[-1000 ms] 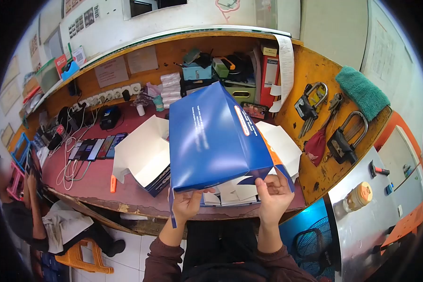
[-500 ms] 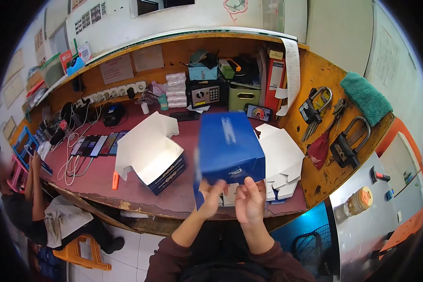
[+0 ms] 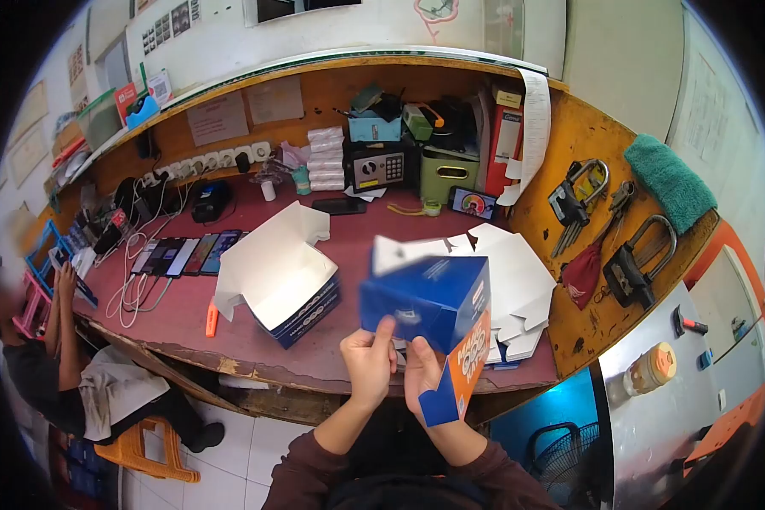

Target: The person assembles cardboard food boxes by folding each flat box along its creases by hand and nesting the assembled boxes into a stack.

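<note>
A partly folded blue cardboard box [image 3: 446, 293] with an orange side panel is held up in front of me, tilted, its white inner flap showing at the far side. My left hand [image 3: 369, 363] grips its near lower edge with the thumb against the blue face. Close beside it, my right hand [image 3: 422, 376] is closed on the box near the orange panel; some fingers are hidden behind the cardboard. To the left stands an open box [image 3: 310, 308], white inside and dark blue outside. A pile of flat white cartons [image 3: 518, 289] lies to the right, partly behind the held box.
Several phones [image 3: 178, 257] with white cables lie left on the red desk [image 3: 166, 310], near an orange marker [image 3: 212, 319]. A small safe [image 3: 377, 169] and a green bin [image 3: 442, 177] stand at the back. Padlocks [image 3: 642, 263] hang right. Another person [image 3: 55, 382] sits left.
The held box has turned and tilted, so its orange side and a white flap now show. Both hands have shifted slightly with it; the right hand is lower and further left.
</note>
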`<state>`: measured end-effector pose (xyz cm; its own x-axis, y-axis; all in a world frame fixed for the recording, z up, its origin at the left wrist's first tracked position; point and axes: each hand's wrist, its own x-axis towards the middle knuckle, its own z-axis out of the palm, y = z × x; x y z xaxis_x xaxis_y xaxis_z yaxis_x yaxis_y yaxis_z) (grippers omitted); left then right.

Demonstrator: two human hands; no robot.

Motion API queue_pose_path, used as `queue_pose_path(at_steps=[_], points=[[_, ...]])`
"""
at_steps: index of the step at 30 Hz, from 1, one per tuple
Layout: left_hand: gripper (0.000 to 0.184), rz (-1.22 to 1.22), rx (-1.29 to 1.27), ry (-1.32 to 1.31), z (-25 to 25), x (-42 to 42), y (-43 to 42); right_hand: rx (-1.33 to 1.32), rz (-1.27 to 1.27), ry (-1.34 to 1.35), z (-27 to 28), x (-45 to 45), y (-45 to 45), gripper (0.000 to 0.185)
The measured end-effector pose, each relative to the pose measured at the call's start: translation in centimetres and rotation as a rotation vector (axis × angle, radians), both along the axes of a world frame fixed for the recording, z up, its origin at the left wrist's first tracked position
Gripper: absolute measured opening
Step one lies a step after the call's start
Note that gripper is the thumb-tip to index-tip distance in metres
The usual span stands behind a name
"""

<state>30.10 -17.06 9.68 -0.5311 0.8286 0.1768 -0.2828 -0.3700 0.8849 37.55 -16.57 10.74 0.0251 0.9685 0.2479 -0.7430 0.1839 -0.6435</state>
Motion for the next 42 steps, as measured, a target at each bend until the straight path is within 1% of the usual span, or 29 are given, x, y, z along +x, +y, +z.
queue_pose_path(at_steps=[1,2,3,4,5,6,7,8,9,11,12,13,15,16,17,18,19,20,21,23,24,25,27,31,33,34,36,39,42], points=[[0.034,0.002,0.002,-0.003,0.2,-0.4,-0.4,-0.004,0.059,0.126,-0.6,-0.2,0.3,0.047],[0.036,-0.204,-0.142,0.208,0.6,-1.1,-1.2,-0.027,0.068,-0.037,-1.0,0.8,1.0,0.047],[0.038,-0.411,-0.287,0.418,1.1,-1.7,-2.0,0.043,0.017,-0.171,0.3,1.6,1.1,0.040],[0.038,-0.410,-0.285,0.415,1.8,-2.2,-2.6,0.061,0.008,-0.266,0.0,2.0,1.9,0.037],[0.028,-0.209,-0.219,0.717,2.6,-2.9,-3.3,0.079,-0.001,-0.361,-0.7,2.3,2.9,0.034],[0.022,0.001,-0.153,1.010,3.3,-3.5,-3.8,0.076,0.005,-0.363,-1.2,2.9,3.6,0.034],[0.023,0.223,-0.087,1.294,3.7,-3.9,-4.2,0.457,-0.195,-1.094,-1.8,3.5,4.2,0.032],[0.045,0.266,-0.124,1.172,4.2,-3.8,-3.7,0.644,-0.269,-1.479,-2.6,3.2,4.5,0.030],[0.045,0.280,-0.136,1.166,3.5,-4.5,-3.1,0.880,-0.390,-1.806,-3.3,3.0,4.8,0.029],[0.059,-0.085,-0.049,0.832,-0.3,-7.2,-0.9,0.837,0.081,-0.984,-5.0,1.6,4.6,0.043],[0.048,-0.054,0.052,0.786,-2.6,-8.5,-0.4,1.029,-0.058,-1.231,-1.0,0.8,3.2,0.042],[0.046,-0.044,0.203,0.673,-6.0,-9.7,0.3,1.029,-0.077,-1.338,1.1,-0.2,2.5,0.046],[0.044,-0.109,-0.065,0.109,-4.4,-10.0,-1.5,0.997,-0.067,-1.728,2.9,-1.4,0.6,0.035],[0.045,-0.133,-0.067,0.027,-3.5,-10.6,-2.2,1.001,-0.054,-1.727,2.9,-2.3,0.4,0.035],[0.055,-0.109,-0.045,0.025,-3.9,-11.4,-2.7,1.127,-0.052,-1.748,3.1,-3.3,0.5,0.029],[0.059,-0.083,-0.001,0.055,-3.4,-12.1,-3.6,1.254,-0.053,-1.765,3.4,-4.3,0.6,0.024],[0.064,-0.058,0.045,0.086,-2.9,-13.1,-4.5,1.257,-0.043,-1.765,3.6,-5.4,1.0,0.024],[0.064,-0.166,0.128,0.250,-3.1,-15.5,-5.4,1.317,0.014,-1.680,3.6,-6.6,1.7,0.022],[0.056,-0.125,0.000,0.405,-3.9,-17.8,-6.3,1.371,0.065,-1.592,3.9,-7.9,2.4,0.021],[0.041,0.345,-0.209,1.287,-2.8,-20.1,-6.9,1.369,0.217,-1.635,5.1,-10.8,3.3,0.020],[0.027,0.386,-0.214,1.345,-3.2,-20.7,-6.8,1.374,0.256,-1.579,5.3,-12.2,3.8,0.022],[0.027,0.390,-0.216,1.343,-4.0,-21.7,-6.6,1.378,0.259,-1.578,5.4,-13.5,4.1,0.022],[0.022,0.315,-0.278,1.546,-4.9,-23.4,-6.2,1.400,0.355,-1.546,5.8,-15.7,4.6,0.026],[0.015,0.368,-0.190,1.650,-4.5,-24.0,-5.5,1.345,0.400,-1.638,5.5,-17.6,5.5,0.027],[0.010,0.348,0.024,1.566,-4.2,-23.9,-5.1,1.308,0.420,-1.672,5.0,-17.8,6.5,0.027],[0.010,0.343,0.022,1.563,-4.1,-23.8,-4.9,1.270,0.441,-1.703,4.7,-17.8,6.9,0.027],[0.008,0.321,0.109,1.522,-4.0,-23.6,-4.7,1.248,0.451,-1.727,4.3,-17.9,7.3,0.027],[0.007,0.277,0.063,1.457,-4.1,-23.5,-4.5,1.204,0.463,-1.795,4.0,-18.0,7.2,0.026],[0.006,0.239,0.074,1.421,-4.1,-23.5,-4.3,1.179,0.448,-1.880,3.6,-17.8,6.4,0.023]])
